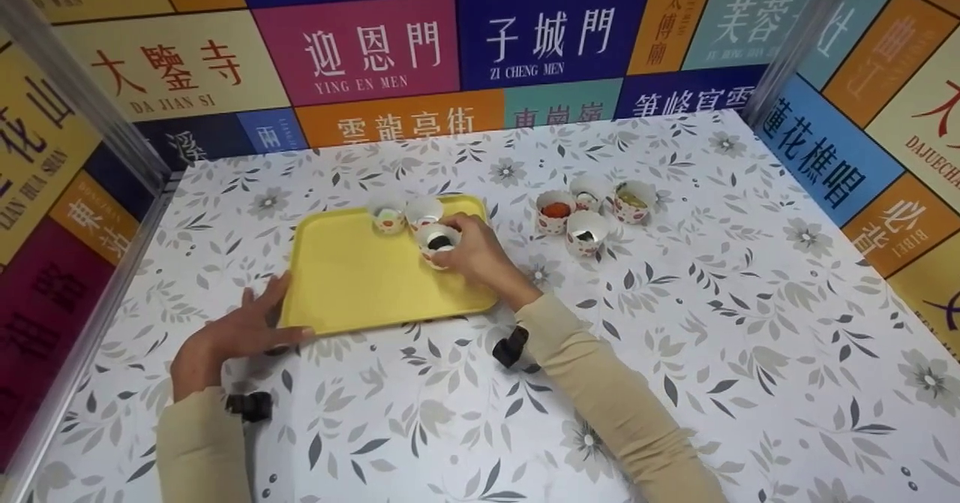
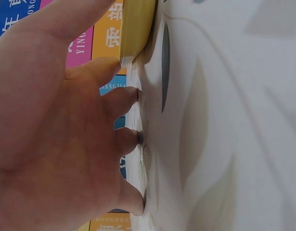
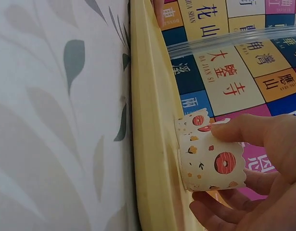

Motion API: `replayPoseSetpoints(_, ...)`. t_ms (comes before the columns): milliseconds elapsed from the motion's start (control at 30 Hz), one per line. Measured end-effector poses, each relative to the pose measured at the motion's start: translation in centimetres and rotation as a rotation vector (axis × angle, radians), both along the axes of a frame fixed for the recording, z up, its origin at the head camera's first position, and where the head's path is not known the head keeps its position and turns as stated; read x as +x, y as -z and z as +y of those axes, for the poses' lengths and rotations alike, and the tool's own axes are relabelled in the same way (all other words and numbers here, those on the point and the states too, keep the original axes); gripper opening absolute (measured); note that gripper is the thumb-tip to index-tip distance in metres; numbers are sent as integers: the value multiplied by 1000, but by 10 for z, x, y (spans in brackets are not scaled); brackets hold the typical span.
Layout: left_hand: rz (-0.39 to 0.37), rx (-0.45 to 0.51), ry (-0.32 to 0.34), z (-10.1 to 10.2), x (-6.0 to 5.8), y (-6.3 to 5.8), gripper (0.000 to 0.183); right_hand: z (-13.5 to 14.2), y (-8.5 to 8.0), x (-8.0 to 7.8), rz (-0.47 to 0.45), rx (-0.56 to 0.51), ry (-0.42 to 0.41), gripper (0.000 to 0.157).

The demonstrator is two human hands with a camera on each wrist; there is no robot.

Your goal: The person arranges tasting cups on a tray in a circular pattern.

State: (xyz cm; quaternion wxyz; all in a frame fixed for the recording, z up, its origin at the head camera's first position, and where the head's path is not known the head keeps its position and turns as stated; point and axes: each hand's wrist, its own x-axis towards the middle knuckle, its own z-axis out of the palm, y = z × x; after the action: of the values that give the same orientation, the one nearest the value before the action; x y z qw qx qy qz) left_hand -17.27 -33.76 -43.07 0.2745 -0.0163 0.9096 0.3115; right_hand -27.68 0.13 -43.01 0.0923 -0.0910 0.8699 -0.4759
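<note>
My right hand (image 1: 480,254) pinches a white paper baking cup (image 3: 212,166) printed with doughnuts, between thumb and fingers. Something dark lies inside this cup, which is over the right half of the yellow tray (image 1: 352,278). Just behind it on the tray are a second paper cup (image 1: 424,207) and, further left, a third cup (image 1: 388,220) with pale green contents. At the tray's front left corner, my left hand (image 1: 236,330) has its fingers spread, thumb along the front edge and fingertips by the left side. In the left wrist view its other fingertips (image 2: 126,139) rest on the tabletop.
Right of the tray stand several more paper cups: one with orange-red contents (image 1: 555,212), one with yellow-green contents (image 1: 631,203), one with dark contents (image 1: 586,234) and another cup (image 1: 586,194) behind. Printed panels (image 1: 360,52) wall in the flower-patterned table (image 1: 420,428).
</note>
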Motion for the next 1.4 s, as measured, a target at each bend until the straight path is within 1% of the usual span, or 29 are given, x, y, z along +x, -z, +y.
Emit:
replayPoseSetpoints(100,-9,3,-11,0,0,1,120,-2,2,1,8,6,4,52)
replayPoseSetpoints(267,-11,-5,-10,2,-1,2,119,-3,5,3,23,24,11,52)
replayPoseSetpoints(500,18,-19,27,3,-3,1,118,-4,7,3,40,0,16,57)
replayPoseSetpoints(567,24,-24,34,3,-2,1,118,-4,7,2,37,-13,17,59)
replayPoseSetpoints(833,-3,-15,-2,3,-2,0,119,-7,7,1,7,-20,35,67)
replayPoseSetpoints(1033,-11,-12,-17,1,1,1,120,-9,6,2,0,-28,18,68)
replayPoseSetpoints(1200,-3,-2,-8,0,2,2,118,-8,5,2,-36,-62,20,66)
replayPoseSetpoints(1333,-1,-2,-7,0,1,2,119,-7,5,2,-24,-74,9,66)
replayPoseSetpoints(1400,21,-10,12,0,0,2,119,-7,4,1,-24,-70,5,66)
